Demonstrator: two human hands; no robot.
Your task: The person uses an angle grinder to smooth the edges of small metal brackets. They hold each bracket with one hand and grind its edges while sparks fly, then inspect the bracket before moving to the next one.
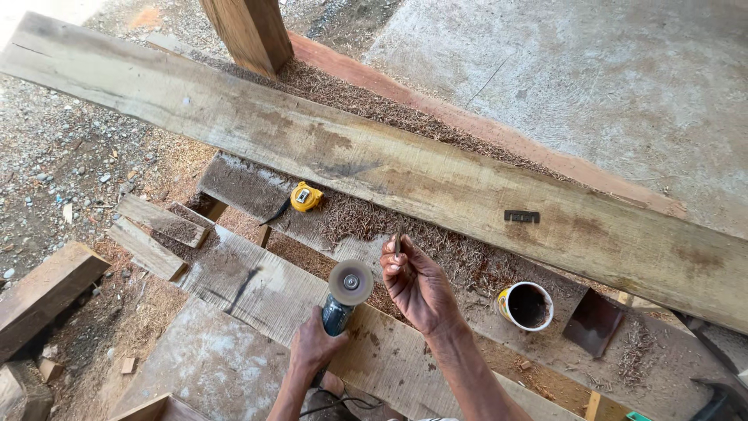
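My left hand point(315, 345) grips the body of a blue angle grinder point(337, 314), whose round grey disc point(351, 282) faces up toward me. Just to the right of the disc, my right hand point(418, 285) is raised palm up and pinches a small dark metal piece point(397, 244) between thumb and fingers. Both hands hover over rough boards covered in wood shavings. A long wide plank point(374, 160) runs diagonally beyond the hands, with a small dark flat metal piece point(521, 216) lying on it.
A yellow tape measure point(305, 196) lies on a lower board among shavings. A tin cup point(527, 306) with a dark inside stands right of my right hand. A wooden post point(251, 33) rises at the top. Offcuts point(152, 234) and gravel lie left; concrete floor point(608, 86) at right.
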